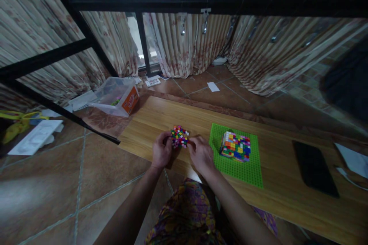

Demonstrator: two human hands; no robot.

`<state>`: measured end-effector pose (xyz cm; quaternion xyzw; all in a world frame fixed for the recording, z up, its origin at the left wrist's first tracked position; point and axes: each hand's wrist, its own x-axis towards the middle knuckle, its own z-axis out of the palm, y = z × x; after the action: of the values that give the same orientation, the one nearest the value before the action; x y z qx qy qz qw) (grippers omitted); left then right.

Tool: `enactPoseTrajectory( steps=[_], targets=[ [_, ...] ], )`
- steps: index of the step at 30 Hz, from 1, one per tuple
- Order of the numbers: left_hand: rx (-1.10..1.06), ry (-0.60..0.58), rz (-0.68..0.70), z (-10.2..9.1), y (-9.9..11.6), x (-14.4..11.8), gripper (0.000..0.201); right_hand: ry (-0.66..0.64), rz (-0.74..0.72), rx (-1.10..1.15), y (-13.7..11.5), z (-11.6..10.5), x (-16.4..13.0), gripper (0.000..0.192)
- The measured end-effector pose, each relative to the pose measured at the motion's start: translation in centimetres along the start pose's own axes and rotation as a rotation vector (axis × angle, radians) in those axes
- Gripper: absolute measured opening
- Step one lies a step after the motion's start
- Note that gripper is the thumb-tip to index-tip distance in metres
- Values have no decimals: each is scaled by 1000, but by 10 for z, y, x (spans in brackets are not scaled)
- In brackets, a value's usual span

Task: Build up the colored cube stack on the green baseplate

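A loose pile of small, brightly coloured toy bricks [179, 137] lies on the wooden table. At its left edge is my left hand [161, 151], fingers curled and thumb drawn in. My right hand [202, 154] meets the right edge of the pile, with thumb and fingertips pinched together. Whatever either hand has between its fingertips is too small to make out. Just right of my right hand lies a green studded baseplate [234, 172]. On it stands a block built of many-coloured bricks [236, 146], with an uneven top.
A clear plastic box [110, 101] with an orange label stands beyond the table's left end. A black tablet-like slab [314, 169] lies on the table [276, 183] at right, near a white sheet [352, 159] and cable. Black metal bars [184, 3] cross in front of the curtains.
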<state>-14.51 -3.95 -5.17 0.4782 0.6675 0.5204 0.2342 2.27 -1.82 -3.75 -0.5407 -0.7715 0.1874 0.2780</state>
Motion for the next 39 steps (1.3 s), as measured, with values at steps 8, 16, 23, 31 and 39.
enactPoseTrajectory(
  steps=[8,16,23,31,39],
  targets=[
    [22,7,-2,-1,0,1,24,32,-5,-31,-3,4,1,18],
    [23,9,0,-1,4,3,25,75,72,236,5,-16,-27,20],
    [51,9,1,-2,0,4,26,153,132,341,7,-56,-56,24],
    [42,15,-6,-1,-2,6,26,371,279,314,47,-105,-78,25],
    [73,22,-26,-2,-1,6,27,490,448,218,84,-120,-66,29]
  ],
)
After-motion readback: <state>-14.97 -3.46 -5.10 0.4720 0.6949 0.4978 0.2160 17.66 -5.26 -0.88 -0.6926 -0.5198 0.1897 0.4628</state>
